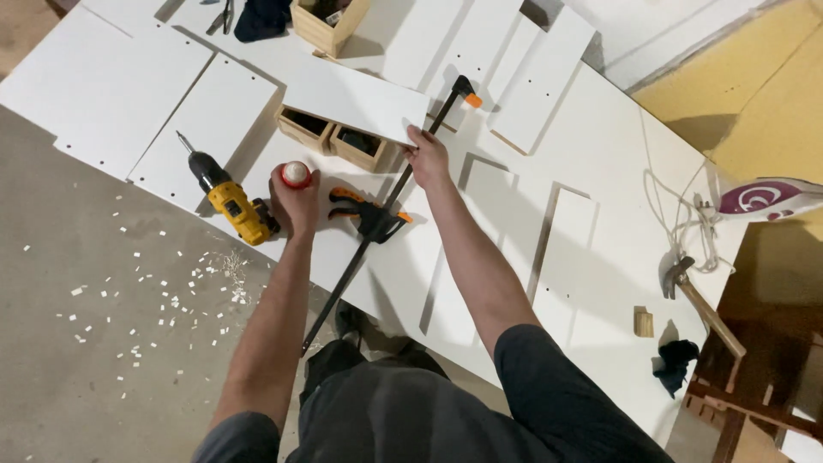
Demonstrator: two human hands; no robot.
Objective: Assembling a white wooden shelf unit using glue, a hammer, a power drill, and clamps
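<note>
One left hand [294,201] closed round one small red-and-white bottle [296,174], one right hand [427,157] pinching one flat white board [356,99], one black-and-orange bar clamp [377,219], one yellow cordless drill [227,199], two open wooden boxes [330,137].

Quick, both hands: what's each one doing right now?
Left hand: closed around a small red bottle with a white cap.
Right hand: fingers gripping the edge of the flat white board lying over the small wooden boxes.

Bare worktop [506,249] lies open right of the bar clamp [370,225]. Left passage is blocked by the yellow drill [233,206]; far passage by the wooden boxes [333,137] and white panel [356,99].
</note>
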